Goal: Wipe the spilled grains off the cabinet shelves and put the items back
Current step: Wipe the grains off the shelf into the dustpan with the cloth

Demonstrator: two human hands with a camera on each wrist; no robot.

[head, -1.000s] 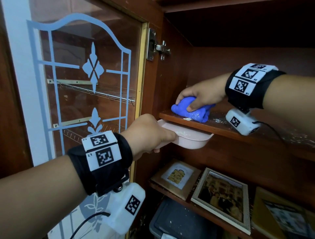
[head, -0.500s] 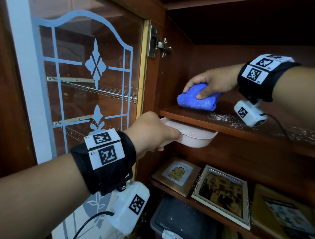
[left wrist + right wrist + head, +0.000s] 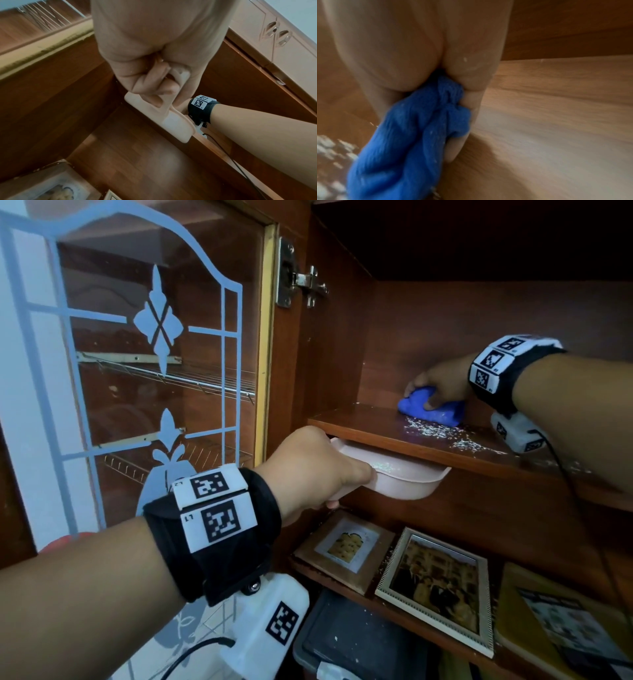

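Our right hand bunches the blue cloth in curled fingers and presses it on the shelf, deep near the back wall, with the spilled grains scattered just in front of it and more trailing off to the right. Our left hand grips the handle of the pink dustpan, held against the underside of the shelf's front edge with a few grains already in it. If we sweep too fast or off to one side of the pan, grains could fall onto the picture frames on the shelf below; a tilted pan would spill its catch too.
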